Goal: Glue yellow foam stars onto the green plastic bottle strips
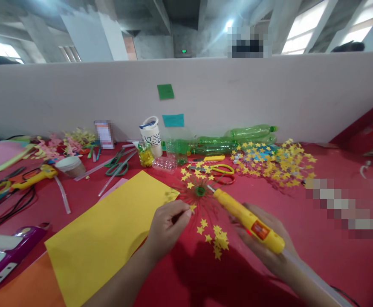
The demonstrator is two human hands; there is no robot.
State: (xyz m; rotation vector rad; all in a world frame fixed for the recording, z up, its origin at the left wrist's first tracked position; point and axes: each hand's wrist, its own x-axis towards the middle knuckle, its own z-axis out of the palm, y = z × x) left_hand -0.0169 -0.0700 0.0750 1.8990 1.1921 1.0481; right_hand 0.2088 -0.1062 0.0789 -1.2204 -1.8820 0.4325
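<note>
My left hand pinches a small yellow paper star between thumb and fingertip, close to a fringed green piece with thin strands spreading outward. Yellow stars sit along the far side of those strands. In my right hand is a yellow hot glue gun, its metal nozzle pointing at the green centre, with a clear glue stick running out of its back. Loose yellow stars lie in a small heap between my hands.
Yellow paper covers the left of the red table. Behind are scissors, green plastic bottles, a white cup and many star-tipped strands. Another yellow glue gun and a purple device lie at left.
</note>
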